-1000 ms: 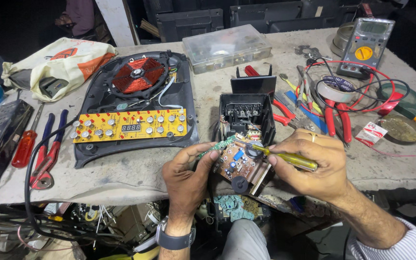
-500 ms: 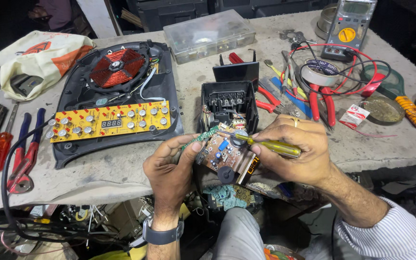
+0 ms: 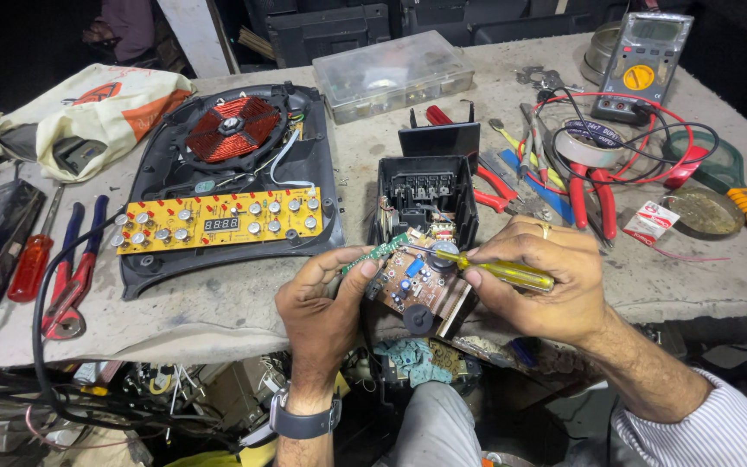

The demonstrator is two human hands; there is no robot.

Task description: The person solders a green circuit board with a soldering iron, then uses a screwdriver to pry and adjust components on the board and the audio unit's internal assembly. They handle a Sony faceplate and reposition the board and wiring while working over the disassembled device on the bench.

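Brown populated circuit board (image 3: 421, 285) at lower centre of frame, pinched in left hand (image 3: 322, 303); yellow-handled screwdriver (image 3: 499, 270) clasped in right hand (image 3: 546, 285), tip on board. Black plastic housing (image 3: 425, 197) just above.

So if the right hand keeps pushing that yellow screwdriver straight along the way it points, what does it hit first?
The right hand aims the yellow screwdriver leftward. Its tip seems already at the brown circuit board; beyond lies the left hand's fingers, though depth is unclear.
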